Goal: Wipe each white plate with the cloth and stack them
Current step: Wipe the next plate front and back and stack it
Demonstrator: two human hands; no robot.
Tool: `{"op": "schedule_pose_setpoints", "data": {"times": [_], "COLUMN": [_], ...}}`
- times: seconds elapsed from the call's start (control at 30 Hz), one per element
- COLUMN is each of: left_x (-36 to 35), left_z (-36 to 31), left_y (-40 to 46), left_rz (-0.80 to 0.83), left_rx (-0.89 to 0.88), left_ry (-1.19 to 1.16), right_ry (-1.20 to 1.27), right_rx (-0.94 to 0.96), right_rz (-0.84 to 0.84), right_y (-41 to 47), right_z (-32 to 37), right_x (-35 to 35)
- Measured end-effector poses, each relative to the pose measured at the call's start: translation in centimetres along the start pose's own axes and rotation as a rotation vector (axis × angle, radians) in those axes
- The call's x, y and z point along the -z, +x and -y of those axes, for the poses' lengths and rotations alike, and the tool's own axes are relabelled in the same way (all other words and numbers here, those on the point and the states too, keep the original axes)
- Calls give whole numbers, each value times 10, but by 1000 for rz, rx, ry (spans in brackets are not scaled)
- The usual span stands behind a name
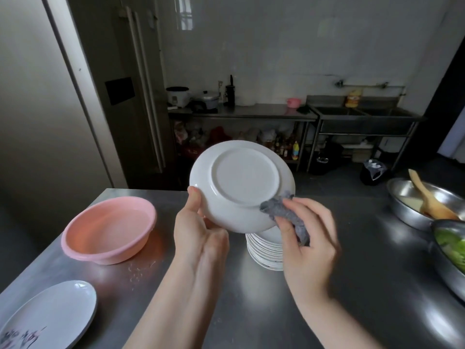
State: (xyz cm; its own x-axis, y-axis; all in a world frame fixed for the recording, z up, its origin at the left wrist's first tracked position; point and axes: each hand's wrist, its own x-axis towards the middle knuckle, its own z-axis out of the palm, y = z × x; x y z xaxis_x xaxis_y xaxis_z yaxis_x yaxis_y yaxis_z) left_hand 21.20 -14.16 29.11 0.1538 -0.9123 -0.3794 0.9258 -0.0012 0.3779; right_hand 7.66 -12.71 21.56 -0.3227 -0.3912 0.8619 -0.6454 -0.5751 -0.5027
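You are mid-wipe: your left hand (201,233) grips the round white ceramic plate (241,187) by its rim, underside tilted toward you, held in the air above the stack of white plates (264,253) on the steel surface (251,311). Your right hand (309,238) has its fingers curled round the crumpled grey cloth (284,217), pressing it to the plate's lower right edge. Next, I judge, you finish the underside and lower the plate squarely onto the stack. The pink plastic basin (108,230) on the left seems to hold clear water; the steel bowl (422,210) holds a wooden spatula (427,197); the nearer pan (450,255) holds green vegetables.
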Motion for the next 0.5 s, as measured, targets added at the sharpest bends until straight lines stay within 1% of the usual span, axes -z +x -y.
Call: {"op": "schedule_pose_setpoints", "data": {"times": [0.03, 0.1, 0.13, 0.17, 0.27, 0.33, 0.4, 0.43, 0.5], "left_x": [1, 0, 0, 1, 2, 3, 4, 4, 4], "left_z": [2, 4, 4, 4, 1, 1, 4, 7, 11], "left_y": [1, 1, 2, 4, 7, 6, 4, 2, -1], "left_rz": [13, 49, 47, 41, 28, 31, 61, 82, 140], "left_rx": [5, 48, 57, 47, -24, -73, -107, -127, -162], "left_ry": [14, 54, 66, 63, 17, 25, 60, 78, 118], "right_ry": [4, 9, 16, 26, 53, 68, 60, 48, -18], "right_rx": [34, 184, 222, 196, -64, -159, -170, -141, -6], "right_rz": [27, 122, 151, 147, 27, 30, 46, 56, 94], "right_y": [-5, -16, -17, -13, 10, 28, 42, 45, 40], "right_z": [3, 11, 11, 9, 1, -4, -6, -5, 2], "right_x": [-1, -1, 0, 1, 5, 7, 8, 8, 6]}}
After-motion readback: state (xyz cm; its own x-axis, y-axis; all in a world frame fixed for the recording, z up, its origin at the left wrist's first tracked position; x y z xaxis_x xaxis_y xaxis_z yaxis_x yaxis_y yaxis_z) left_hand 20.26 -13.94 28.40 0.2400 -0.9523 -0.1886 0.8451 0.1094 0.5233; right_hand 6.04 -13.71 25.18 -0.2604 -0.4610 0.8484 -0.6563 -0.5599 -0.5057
